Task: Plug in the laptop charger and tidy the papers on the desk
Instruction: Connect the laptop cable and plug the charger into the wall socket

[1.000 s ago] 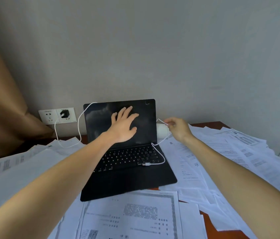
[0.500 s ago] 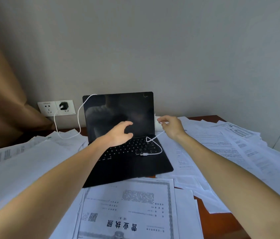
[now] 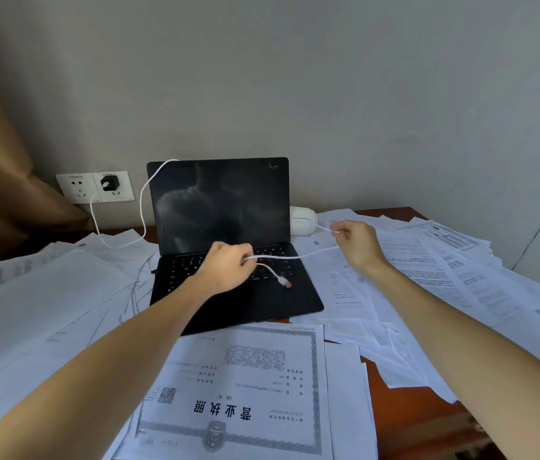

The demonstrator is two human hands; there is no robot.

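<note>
Left hand (image 3: 229,270) and right hand (image 3: 356,245) both pinch the one cable (image 3: 295,257) over one laptop (image 3: 219,200); two sockets (image 3: 76,189), one plug (image 3: 109,183).

One head-worn camera, close over the bench (image 3: 408,416), faces forward and down; wall (image 3: 328,78) at 12 o'clock

The left forearm (image 3: 106,356), in front of the laptop (image 3: 219,207), is bare up to the left hand (image 3: 229,272). The right forearm (image 3: 454,330), right of the laptop, is likewise bare up to the right hand (image 3: 358,244).
</note>
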